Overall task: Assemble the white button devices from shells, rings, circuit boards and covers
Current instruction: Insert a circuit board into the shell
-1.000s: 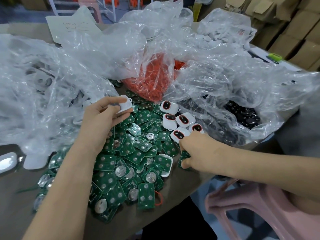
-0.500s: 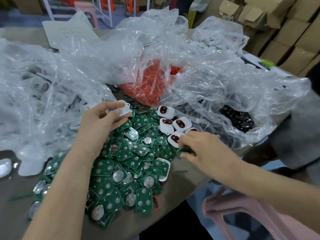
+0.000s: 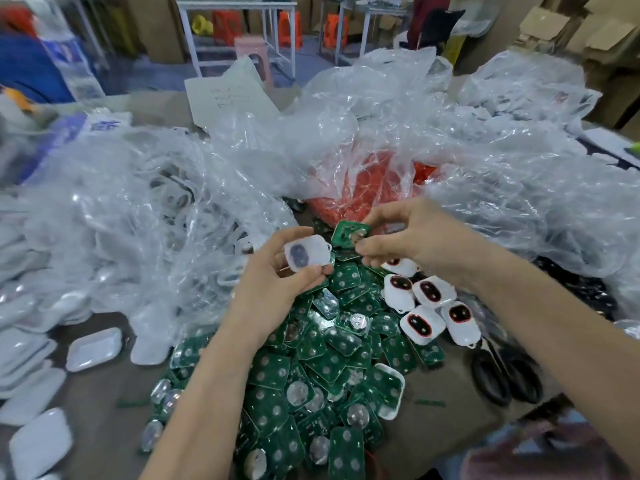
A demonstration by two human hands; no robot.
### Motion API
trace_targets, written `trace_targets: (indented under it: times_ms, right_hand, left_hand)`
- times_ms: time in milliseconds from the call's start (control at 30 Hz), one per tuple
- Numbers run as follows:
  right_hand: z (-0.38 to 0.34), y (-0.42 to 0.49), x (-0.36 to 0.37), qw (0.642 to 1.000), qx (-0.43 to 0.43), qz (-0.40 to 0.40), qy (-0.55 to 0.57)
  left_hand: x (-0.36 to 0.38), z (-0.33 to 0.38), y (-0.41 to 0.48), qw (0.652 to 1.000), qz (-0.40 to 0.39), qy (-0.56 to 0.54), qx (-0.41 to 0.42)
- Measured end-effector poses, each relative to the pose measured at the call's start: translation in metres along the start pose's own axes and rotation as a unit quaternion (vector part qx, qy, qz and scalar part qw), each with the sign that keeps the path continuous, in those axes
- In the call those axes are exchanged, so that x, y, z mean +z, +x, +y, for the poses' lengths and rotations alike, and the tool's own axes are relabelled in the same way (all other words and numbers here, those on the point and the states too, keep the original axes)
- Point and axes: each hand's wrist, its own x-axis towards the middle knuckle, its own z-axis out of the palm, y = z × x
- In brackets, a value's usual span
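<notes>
My left hand (image 3: 277, 271) grips a white shell (image 3: 306, 253) with a dark oval opening, lifted above the table. Just to its right, my right hand (image 3: 408, 237) pinches a green circuit board (image 3: 348, 233) by its edge, close to the shell but apart from it. Below both hands lies a heap of green circuit boards (image 3: 329, 375) with round battery clips. Several white shells fitted with red rings (image 3: 429, 308) sit to the right of the heap. A lone white shell (image 3: 389, 389) lies on the heap's near right side.
Crumpled clear plastic bags (image 3: 138, 220) surround the work area. One bag holds red rings (image 3: 367, 192), another dark parts (image 3: 571, 282) at right. White covers (image 3: 91, 348) lie scattered at left. Black scissors (image 3: 505, 375) rest near the table's right edge.
My right hand picked a green board off the heap and rose to beside the shell. My left hand lifted and turned the shell to face me. The camera tilted up.
</notes>
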Motion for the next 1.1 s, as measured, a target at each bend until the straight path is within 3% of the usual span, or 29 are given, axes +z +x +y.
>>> trace_targets:
  times_ms: [133, 300, 400, 533, 600, 867, 1100]
  right_hand:
    - [-0.001, 0.023, 0.005, 0.997, 0.021, -0.017, 0.068]
    - [0.013, 0.033, 0.013, 0.954, 0.061, -0.044, 0.290]
    - [0.023, 0.034, 0.017, 0.916, 0.064, -0.034, 0.396]
    - [0.030, 0.032, 0.025, 0.842, 0.051, 0.000, 0.538]
    - [0.029, 0.030, 0.028, 0.829, 0.049, 0.008, 0.557]
    - [0.026, 0.020, 0.032, 0.906, 0.056, 0.008, 0.420]
    - [0.033, 0.006, 0.057, 0.930, 0.049, 0.028, 0.362]
  left_hand:
    - [-0.001, 0.001, 0.000, 1.000, 0.010, 0.009, -0.014]
    - [-0.004, 0.000, 0.001, 1.000, 0.007, 0.027, -0.014]
    - [-0.003, 0.000, 0.001, 0.999, 0.008, -0.037, -0.015]
    - [0.000, 0.000, 0.004, 0.975, 0.046, -0.210, -0.063]
    - [0.002, 0.002, 0.005, 0.964, 0.074, -0.243, -0.076]
    - [0.004, -0.002, 0.006, 0.967, 0.107, -0.216, -0.083]
    - [0.010, -0.002, 0.002, 0.969, 0.106, -0.206, -0.082]
